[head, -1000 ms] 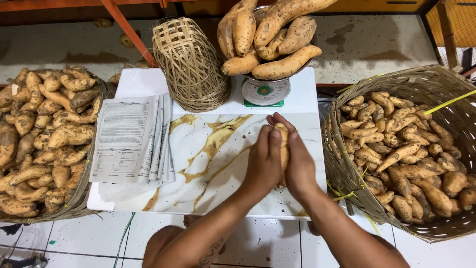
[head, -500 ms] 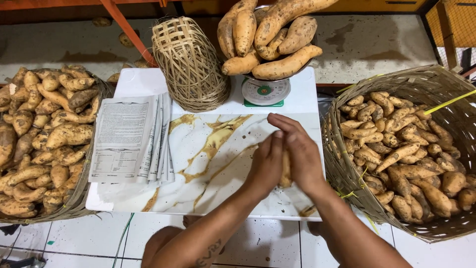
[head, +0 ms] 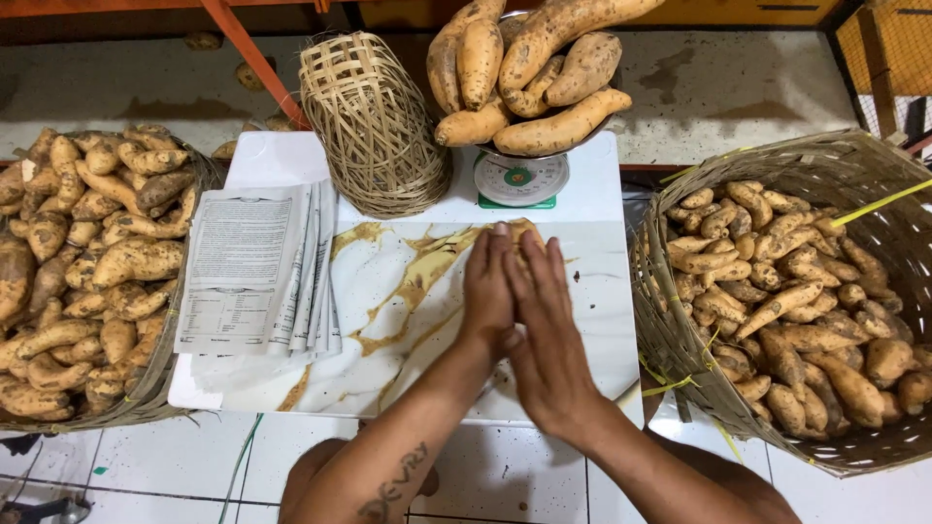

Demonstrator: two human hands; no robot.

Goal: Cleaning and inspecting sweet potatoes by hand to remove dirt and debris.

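- Two wide woven baskets flank a small white table (head: 592,184) on a white tiled floor (head: 155,456) with dark grout lines.
- At nine o'clock, the left basket (head: 146,398) is heaped with soil-dusted sweet potatoes.
- Just right of it, a stack of folded newspapers (head: 257,267) lies on the table's left part, partly over a marbled white-and-gold sheet (head: 388,291) that covers most of the tabletop.
- At eleven o'clock, an upturned split-bamboo basket (head: 374,121) stands on the table's far edge, with an orange-red metal strut (head: 254,60) running diagonally behind it.
- At the centre, the left hand (head: 487,291) and right hand (head: 546,335) press palm to palm, fingers nearly straight, clasping a small sweet potato (head: 524,229) between them; only its tip shows beyond the fingertips, above the marbled sheet.
- At twelve o'clock, a dial scale (head: 519,180) carries a pile of large sweet potatoes (head: 529,68).
- Behind the table, a stained grey concrete floor (head: 738,82) stretches across the far side.
- At three o'clock, the right basket (head: 835,165), bound with yellow strapping, holds smaller sweet potatoes.
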